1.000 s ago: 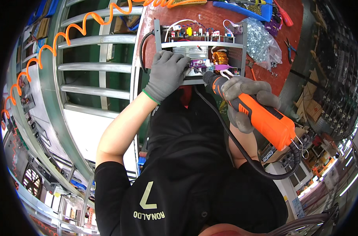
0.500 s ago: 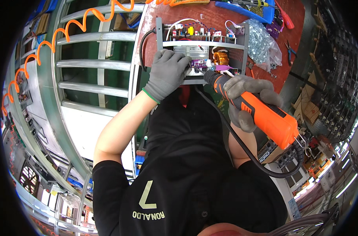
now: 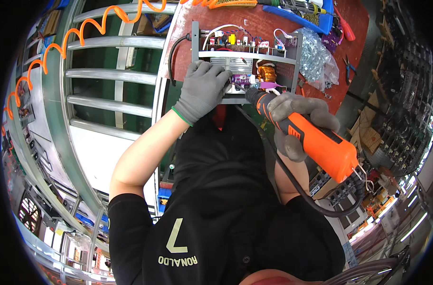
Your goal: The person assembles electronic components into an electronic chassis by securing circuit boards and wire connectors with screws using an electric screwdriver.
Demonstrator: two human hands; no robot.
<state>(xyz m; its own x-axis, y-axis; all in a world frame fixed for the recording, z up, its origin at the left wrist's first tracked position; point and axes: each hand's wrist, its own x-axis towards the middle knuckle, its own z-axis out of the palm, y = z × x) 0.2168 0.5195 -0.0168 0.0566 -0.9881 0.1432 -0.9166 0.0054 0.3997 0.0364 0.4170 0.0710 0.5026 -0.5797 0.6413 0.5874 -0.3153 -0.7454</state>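
My right hand (image 3: 299, 121), in a grey glove, is wrapped round an orange and black electric screwdriver (image 3: 323, 147). Its tip points left into an open metal chassis (image 3: 247, 55) of electronics. At the chassis's near left corner rests my left hand (image 3: 203, 88), gloved too, its fingers bent over the edge; what lies under the fingertips is hidden. Beside those fingertips sits a purple circuit board (image 3: 241, 79), near the screwdriver's tip. A copper-wound coil (image 3: 266, 72) stands right of it. Along the far side runs another board (image 3: 245, 42) with wires and connectors.
The chassis lies on a red worktop (image 3: 333, 95). A clear plastic bag of small metal parts (image 3: 316, 59) is to its right, with pliers (image 3: 349, 69) beyond and a blue bin (image 3: 323, 19) behind. A metal roller conveyor (image 3: 114, 73) and an orange coiled hose (image 3: 81, 33) are on the left.
The screwdriver and my right hand have shifted slightly to the left. My left hand stays at the same chassis corner.
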